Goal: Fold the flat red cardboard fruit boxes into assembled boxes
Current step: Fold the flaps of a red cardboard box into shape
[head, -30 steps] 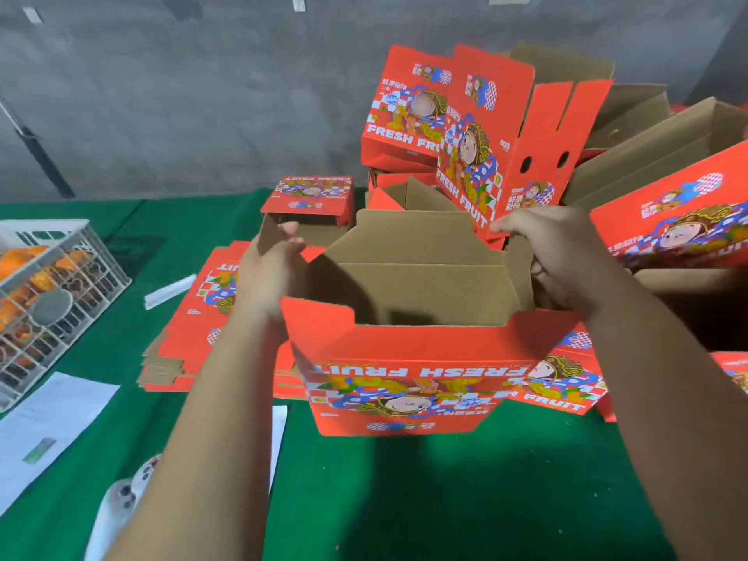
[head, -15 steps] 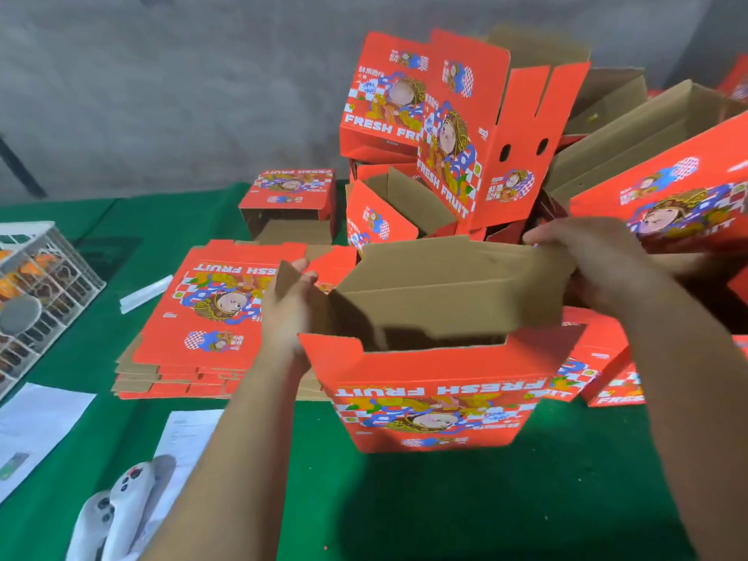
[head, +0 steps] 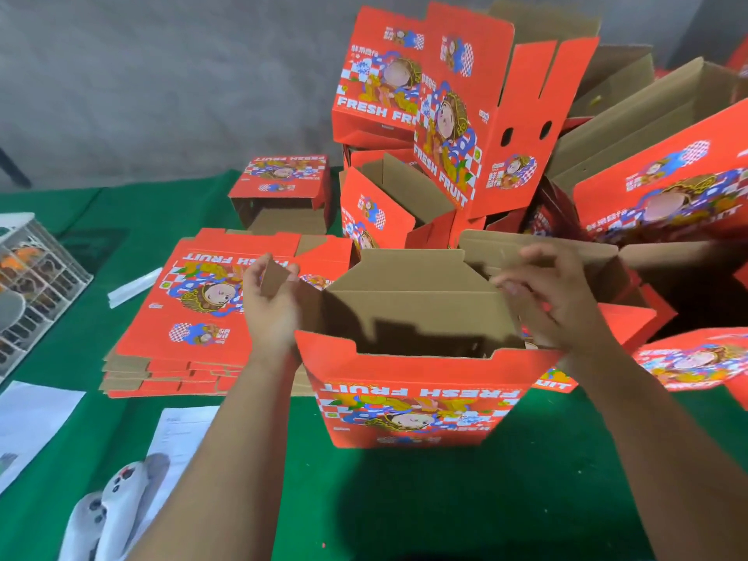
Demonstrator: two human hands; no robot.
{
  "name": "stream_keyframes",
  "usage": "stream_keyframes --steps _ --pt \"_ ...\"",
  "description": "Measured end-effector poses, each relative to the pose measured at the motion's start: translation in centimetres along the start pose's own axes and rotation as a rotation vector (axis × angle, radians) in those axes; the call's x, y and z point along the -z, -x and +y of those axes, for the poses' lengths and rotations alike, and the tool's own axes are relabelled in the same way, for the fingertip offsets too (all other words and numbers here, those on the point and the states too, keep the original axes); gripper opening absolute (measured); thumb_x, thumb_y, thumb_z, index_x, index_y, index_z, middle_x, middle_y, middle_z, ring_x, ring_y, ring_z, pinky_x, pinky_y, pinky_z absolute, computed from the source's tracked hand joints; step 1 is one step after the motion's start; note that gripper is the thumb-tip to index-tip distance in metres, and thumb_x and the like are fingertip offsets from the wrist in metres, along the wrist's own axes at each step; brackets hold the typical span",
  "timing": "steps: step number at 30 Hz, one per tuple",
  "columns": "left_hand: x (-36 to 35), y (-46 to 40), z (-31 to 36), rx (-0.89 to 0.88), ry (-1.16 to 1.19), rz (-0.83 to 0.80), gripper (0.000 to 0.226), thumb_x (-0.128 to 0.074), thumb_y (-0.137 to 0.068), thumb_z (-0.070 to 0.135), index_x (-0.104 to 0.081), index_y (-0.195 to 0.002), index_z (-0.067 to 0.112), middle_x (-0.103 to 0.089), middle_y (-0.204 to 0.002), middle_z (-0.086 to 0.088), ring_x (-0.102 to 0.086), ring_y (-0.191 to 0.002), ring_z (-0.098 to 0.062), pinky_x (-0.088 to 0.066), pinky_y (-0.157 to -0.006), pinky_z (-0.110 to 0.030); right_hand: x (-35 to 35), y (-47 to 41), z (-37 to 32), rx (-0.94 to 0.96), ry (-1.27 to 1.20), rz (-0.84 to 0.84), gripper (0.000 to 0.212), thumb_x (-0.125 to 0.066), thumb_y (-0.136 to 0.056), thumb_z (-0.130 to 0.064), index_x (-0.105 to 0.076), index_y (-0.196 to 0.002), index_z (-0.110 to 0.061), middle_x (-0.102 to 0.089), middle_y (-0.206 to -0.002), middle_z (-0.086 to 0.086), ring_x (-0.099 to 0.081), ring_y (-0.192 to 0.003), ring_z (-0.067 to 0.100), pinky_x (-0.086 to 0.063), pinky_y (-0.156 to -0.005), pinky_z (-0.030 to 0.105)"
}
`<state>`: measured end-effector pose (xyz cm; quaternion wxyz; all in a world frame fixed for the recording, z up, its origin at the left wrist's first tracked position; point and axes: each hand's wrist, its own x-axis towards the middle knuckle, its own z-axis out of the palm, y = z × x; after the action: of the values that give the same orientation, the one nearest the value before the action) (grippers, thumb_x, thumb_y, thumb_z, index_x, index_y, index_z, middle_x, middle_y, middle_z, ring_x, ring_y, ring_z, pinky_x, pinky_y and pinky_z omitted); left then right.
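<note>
Now two hands, left hand (head: 269,307) and right hand (head: 560,297), grip one box's (head: 409,402) flaps.

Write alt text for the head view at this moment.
The left hand grips a side flap and the right hand folds a flap on a half-assembled red fruit box on a green table; flat boxes lie stacked left, assembled boxes piled behind.

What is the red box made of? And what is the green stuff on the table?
The red box looks like cardboard: printed red outside, plain brown inside, with creased flaps the hands are bending. The green table cover seems to be matte cloth, maybe felt; it shows no shine, though I can't be sure.
</note>
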<state>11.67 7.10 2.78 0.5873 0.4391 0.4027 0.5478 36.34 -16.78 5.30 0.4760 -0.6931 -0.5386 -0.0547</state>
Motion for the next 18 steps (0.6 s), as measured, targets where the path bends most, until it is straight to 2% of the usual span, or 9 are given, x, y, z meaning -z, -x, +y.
stream_keyframes --steps 2,4,6,8,10,11,14,16,18 --pt "0.1 0.1 -0.1 -0.04 0.013 -0.003 0.041 -0.061 -0.097 -0.005 -0.056 -0.124 0.025 -0.072 -0.111 -0.011 -0.067 -0.089 -0.013 -0.05 -0.081 -0.031 -0.4 0.2 -0.2 -0.083 -0.009 -0.028 0.01 -0.069 -0.088 -0.033 -0.064 -0.097 -0.03 -0.045 -0.118 0.008 -0.051 -0.099 -0.006 -0.041 -0.086 0.011" --pt "-0.1 0.1 -0.2 -0.145 -0.086 0.009 0.042 -0.055 -0.097 -0.007 -0.054 -0.127 0.023 -0.073 -0.114 -0.014 -0.068 -0.095 -0.015 -0.05 -0.088 -0.034 -1.0 0.0 0.6 -0.12 0.009 0.015 0.026 -0.071 -0.081 -0.034 -0.062 -0.101 -0.02 -0.049 -0.111 0.011 -0.048 -0.102 -0.007 -0.039 -0.086 0.007" --pt "-0.2 0.3 -0.2 -0.223 -0.176 0.036 0.044 -0.052 -0.097 -0.006 -0.052 -0.131 0.022 -0.072 -0.119 -0.014 -0.067 -0.101 -0.017 -0.049 -0.092 -0.032 -0.3 -0.8 1.9 -0.257 -0.026 0.063 0.033 -0.074 -0.073 -0.034 -0.065 -0.1 -0.016 -0.052 -0.099 0.009 -0.054 -0.09 0.003 -0.044 -0.073 0.009" --pt "0.0 0.2 -0.5 -0.263 -0.187 0.066 0.041 -0.052 -0.096 -0.005 -0.052 -0.13 0.017 -0.069 -0.121 -0.016 -0.066 -0.105 -0.021 -0.049 -0.095 -0.032 0.2 -0.3 2.2 -0.393 -0.007 0.045 0.032 -0.076 -0.083 -0.033 -0.066 -0.113 -0.028 -0.056 -0.086 0.002 -0.057 -0.069 0.006 -0.045 -0.058 0.015" --pt "0.3 0.1 -1.0 -0.286 -0.211 0.117 0.026 -0.053 -0.093 -0.003 -0.057 -0.115 0.012 -0.069 -0.108 -0.009 -0.066 -0.097 -0.01 -0.05 -0.093 -0.032 0.1 2.0 2.9 -0.314 0.086 0.048 0.055 -0.06 -0.105 -0.027 -0.038 -0.148 -0.053 -0.064 -0.077 -0.003 -0.061 -0.063 0.004 -0.048 -0.06 0.024" --pt "0.4 0.0 -1.2 -0.292 -0.26 0.148 0.018 -0.054 -0.092 -0.003 -0.061 -0.104 0.01 -0.068 -0.096 -0.003 -0.064 -0.087 0.001 -0.05 -0.089 -0.03 -0.1 3.2 3.3 -0.3 0.12 0.09 0.056 -0.054 -0.107 -0.035 -0.031 -0.149 -0.063 -0.066 -0.074 -0.006 -0.064 -0.066 0.001 -0.049 -0.063 0.026" --pt "0.4 -0.5 -1.8 -0.239 -0.294 0.198 0.017 -0.054 -0.089 -0.004 -0.07 -0.086 0.002 -0.063 -0.075 0.01 -0.057 -0.067 0.015 -0.045 -0.074 -0.013 -1.4 5.2 2.8 -0.414 -0.028 0.158 0.024 -0.049 -0.096 -0.056 -0.066 -0.114 -0.061 -0.071 -0.076 -0.017 -0.064 -0.067 -0.006 -0.05 -0.064 0.024" --pt "0.4 -0.7 -1.7 -0.199 -0.258 0.213 0.023 -0.055 -0.09 -0.002 -0.075 -0.09 0.008 -0.067 -0.077 0.013 -0.06 -0.067 0.016 -0.045 -0.072 -0.008 -1.9 5.3 3.1 -0.531 -0.273 0.23 0.043 -0.042 -0.091 -0.053 -0.08 -0.089 -0.032 -0.065 -0.059 -0.016 -0.059 -0.055 -0.004 -0.047 -0.059 0.024" --pt "0.6 -0.6 -1.5 -0.166 -0.205 0.205 0.028 -0.055 -0.095 0.001 -0.078 -0.104 0.014 -0.072 -0.089 0.015 -0.063 -0.076 0.019 -0.045 -0.075 -0.003 -2.0 5.2 2.7 -0.614 -0.416 0.225 0.05 -0.04 -0.087 -0.054 -0.079 -0.081 -0.023 -0.064 -0.057 -0.015 -0.057 -0.053 -0.004 -0.046 -0.057 0.014"
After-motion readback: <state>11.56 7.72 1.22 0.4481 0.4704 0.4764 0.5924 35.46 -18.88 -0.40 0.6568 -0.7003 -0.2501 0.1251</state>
